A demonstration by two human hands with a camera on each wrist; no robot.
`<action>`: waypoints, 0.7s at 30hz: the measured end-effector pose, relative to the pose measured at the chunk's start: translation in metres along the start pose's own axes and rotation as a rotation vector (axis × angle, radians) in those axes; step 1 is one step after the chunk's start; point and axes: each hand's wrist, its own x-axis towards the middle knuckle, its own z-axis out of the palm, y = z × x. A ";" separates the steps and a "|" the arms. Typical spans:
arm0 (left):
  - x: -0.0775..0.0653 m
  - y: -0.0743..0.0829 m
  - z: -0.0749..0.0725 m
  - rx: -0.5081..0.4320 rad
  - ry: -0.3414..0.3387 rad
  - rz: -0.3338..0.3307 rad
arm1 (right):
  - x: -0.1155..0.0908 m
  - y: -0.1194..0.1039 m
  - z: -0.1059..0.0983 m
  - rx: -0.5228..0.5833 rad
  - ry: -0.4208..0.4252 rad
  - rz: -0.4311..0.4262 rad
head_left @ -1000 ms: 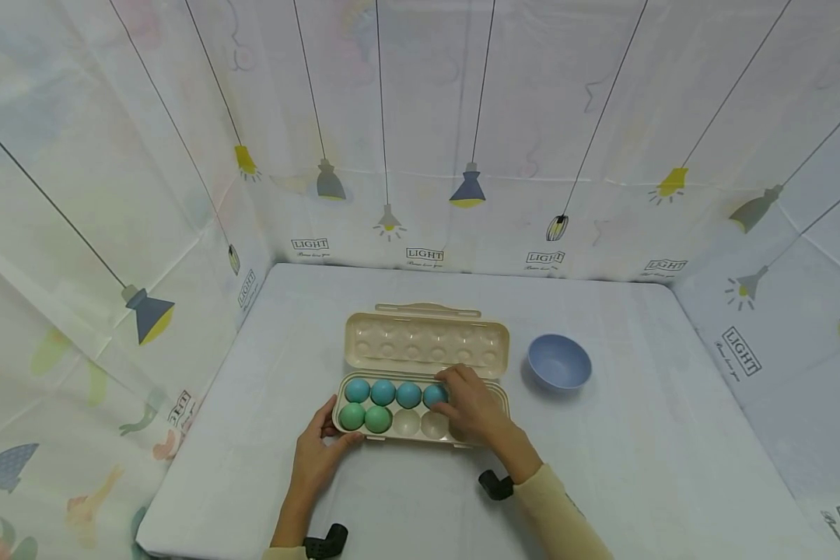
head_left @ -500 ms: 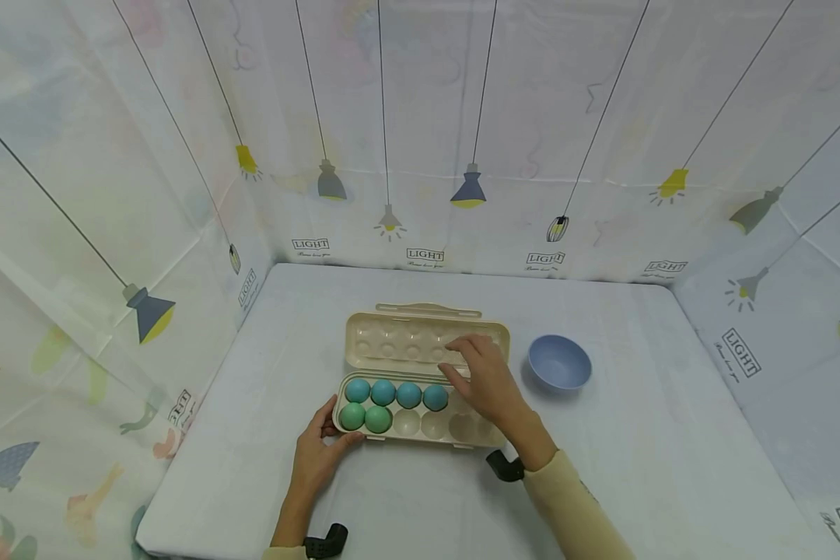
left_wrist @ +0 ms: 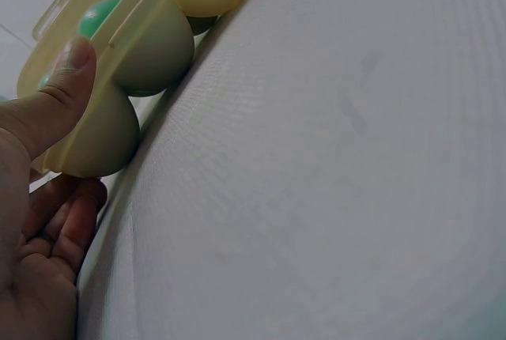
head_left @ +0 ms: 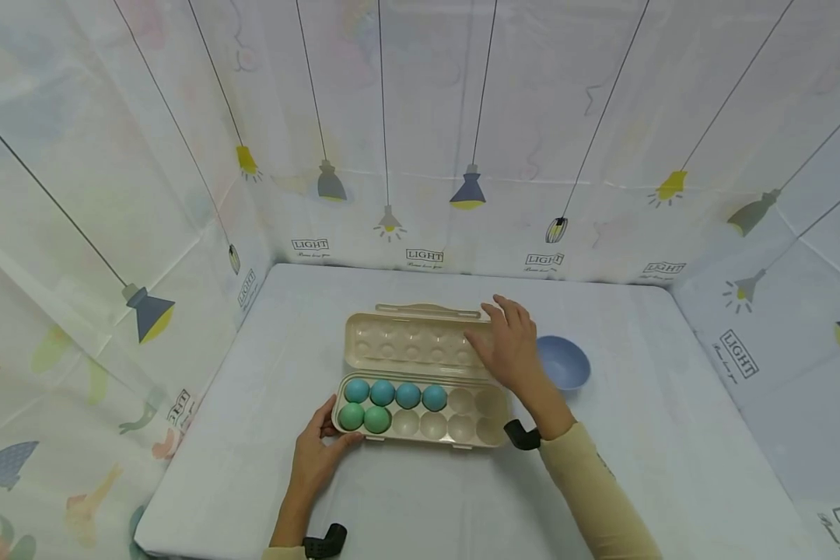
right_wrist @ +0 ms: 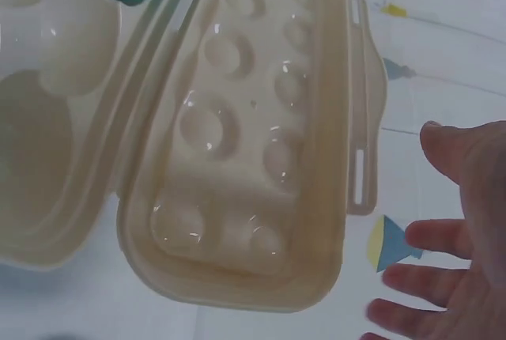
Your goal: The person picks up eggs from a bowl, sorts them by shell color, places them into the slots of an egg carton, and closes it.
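Observation:
A cream plastic egg carton [head_left: 420,434] lies open on the white table, its dimpled lid [head_left: 420,342] folded back behind the tray. Several blue eggs [head_left: 408,395] fill the left part of the back row, and two green eggs [head_left: 376,420] sit at the left of the front row. My left hand [head_left: 315,455] grips the carton's left end, with the thumb [left_wrist: 67,91] over the rim and the fingers curled under the cups. Holding nothing, my right hand [head_left: 511,346] hovers over the lid's right end, fingers spread.
A blue bowl [head_left: 565,364] stands right of the carton, partly behind my right hand. A lamp-patterned cloth [head_left: 420,117] surrounds the table [head_left: 679,435] at the back and sides. Each wrist carries a black camera mount [head_left: 523,435].
My right hand has left the rightmost blue egg and moved up and right across the lid toward the bowl. My left hand stays on the carton.

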 end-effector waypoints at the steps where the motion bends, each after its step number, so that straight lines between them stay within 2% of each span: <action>1: 0.000 0.000 0.000 -0.001 0.002 0.001 | 0.001 0.000 -0.002 0.000 -0.050 0.039; 6: 0.000 0.000 0.001 0.012 0.006 0.007 | 0.001 0.005 -0.005 0.029 -0.255 0.147; 9: 0.000 -0.001 0.001 0.012 0.006 0.003 | 0.000 0.007 -0.005 0.057 -0.328 0.174; 12: -0.001 -0.001 0.001 0.012 0.009 0.013 | -0.001 0.007 -0.004 0.081 -0.350 0.186; 21: 0.002 -0.003 0.001 0.006 0.002 0.027 | -0.003 0.004 -0.006 0.074 -0.318 0.169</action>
